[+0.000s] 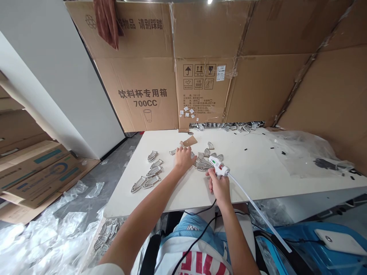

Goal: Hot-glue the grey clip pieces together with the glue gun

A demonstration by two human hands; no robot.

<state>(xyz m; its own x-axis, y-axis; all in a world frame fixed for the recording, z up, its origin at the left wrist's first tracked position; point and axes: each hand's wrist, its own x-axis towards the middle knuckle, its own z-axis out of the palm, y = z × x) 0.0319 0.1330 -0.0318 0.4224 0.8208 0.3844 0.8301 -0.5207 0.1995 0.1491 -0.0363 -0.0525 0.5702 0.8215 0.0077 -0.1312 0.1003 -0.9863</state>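
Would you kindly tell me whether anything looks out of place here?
Yes: black scraps lie strewn on the table right of the glue gun, and crumpled plastic litters the floor at left; both look untidy.

right fingers (211, 173): around glue gun (220, 168) | left fingers (185, 150): near metal pieces (203, 165) | table (258, 164) beneath

Table (258, 183): beneath the glue gun (219, 167)
Right hand (221, 187): around the gun's handle
Glue stick (259, 212): out from the gun's back end, toward the near right
Left hand (184, 157): left of the gun
Parts pile (202, 165): just left of the gun, on the table
Other parts (154, 171): farther left of the gun
Scrap (190, 141): behind the gun, slightly left
Cardboard wall (205, 89): behind the gun
Bag (306, 149): well right of the gun
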